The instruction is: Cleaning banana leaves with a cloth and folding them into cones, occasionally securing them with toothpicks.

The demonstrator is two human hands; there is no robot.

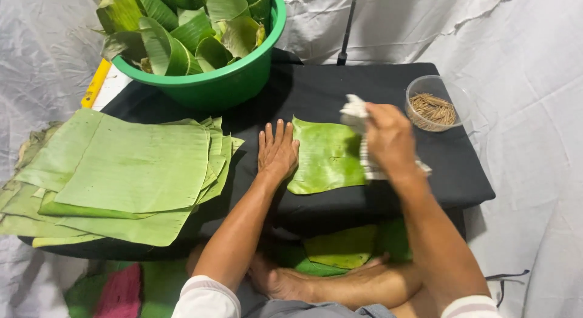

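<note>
A square piece of banana leaf [325,157] lies on the black table [376,87] in front of me. My left hand [277,151] rests flat on the table with its fingers spread, touching the leaf's left edge. My right hand [388,139] grips a crumpled white cloth [359,120] and presses it on the leaf's right side.
A stack of cut banana leaf sheets [127,172] lies at the left. A green basin [225,81] full of rolled leaves stands at the back. A clear round container of small wooden sticks [432,108] sits at the right. More leaf pieces [343,245] lie by my crossed legs.
</note>
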